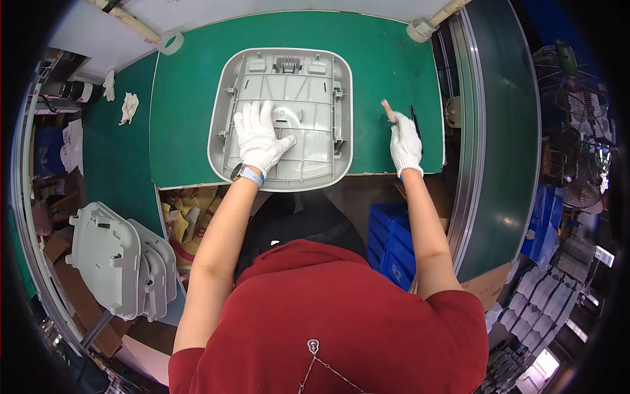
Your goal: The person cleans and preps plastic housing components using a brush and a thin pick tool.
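Observation:
A light grey plastic panel [308, 88] with rounded corners, ribs and clips lies on the green tabletop, its near edge reaching past the table's front edge. My left hand [258, 136], in a white glove, rests flat on the panel's ribbed face with its fingers spread. Off to the right, my right hand [405, 143] is over the table in a white glove with a bare fingertip stretched out. Beside it is a thin black tool [414, 118]; whether the blurred fingers touch it I cannot tell.
Tape rolls [170, 43] stand at the back left and back right. A loose white glove [129, 108] lies on the left side surface. Similar grey panels [108, 256] stand low at the left. Blue crates [390, 243] sit below the table's front edge.

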A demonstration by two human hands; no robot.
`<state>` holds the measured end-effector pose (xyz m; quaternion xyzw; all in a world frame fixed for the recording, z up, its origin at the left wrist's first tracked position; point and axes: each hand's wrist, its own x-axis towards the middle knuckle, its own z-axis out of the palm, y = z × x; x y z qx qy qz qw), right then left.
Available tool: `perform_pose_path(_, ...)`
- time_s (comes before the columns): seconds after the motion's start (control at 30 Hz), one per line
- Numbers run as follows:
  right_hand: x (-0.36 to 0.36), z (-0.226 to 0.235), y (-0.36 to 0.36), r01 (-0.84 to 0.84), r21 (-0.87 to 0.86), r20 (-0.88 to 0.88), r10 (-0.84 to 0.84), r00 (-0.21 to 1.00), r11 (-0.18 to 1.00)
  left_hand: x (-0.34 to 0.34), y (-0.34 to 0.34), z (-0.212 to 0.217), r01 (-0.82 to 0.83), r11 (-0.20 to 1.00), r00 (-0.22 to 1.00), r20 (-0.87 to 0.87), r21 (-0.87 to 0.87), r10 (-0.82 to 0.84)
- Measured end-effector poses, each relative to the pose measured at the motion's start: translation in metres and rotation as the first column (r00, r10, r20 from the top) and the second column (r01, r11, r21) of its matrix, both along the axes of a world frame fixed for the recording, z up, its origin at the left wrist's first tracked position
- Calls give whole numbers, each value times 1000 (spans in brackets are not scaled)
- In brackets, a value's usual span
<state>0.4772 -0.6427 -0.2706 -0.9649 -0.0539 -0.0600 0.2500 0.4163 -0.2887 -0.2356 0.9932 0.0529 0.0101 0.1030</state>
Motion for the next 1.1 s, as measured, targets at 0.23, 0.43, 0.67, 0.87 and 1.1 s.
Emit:
perform_pose_path(0.23, -19, 101, 134, -486, -120, -185, 461, 868, 866, -1, 17, -12, -1, 995, 1000, -19, -102, -1)
perform_pose_path(0.43, -6, 68, 202, -507, -272, -205, 466, 861, 818, 0, 18, -17, 3, 998, 1000, -3, -69, -3)
perform_pose_path(0.67, -15, 73, 189, -575, -281, -254, 518, 817, 769, 0, 26, -8, 34, 993, 997, -62, -109, -41)
perform_pose_path(0.87, -26, 106, 184, -545, -206, -231, 501, 834, 812, 8, 56, -21, 131, 965, 991, 6, -226, -133)
perform_pose_path(1.1, -47, 92, 184, -664, -247, -287, 602, 745, 705, 16, 52, -9, 98, 952, 993, -32, -290, -112)
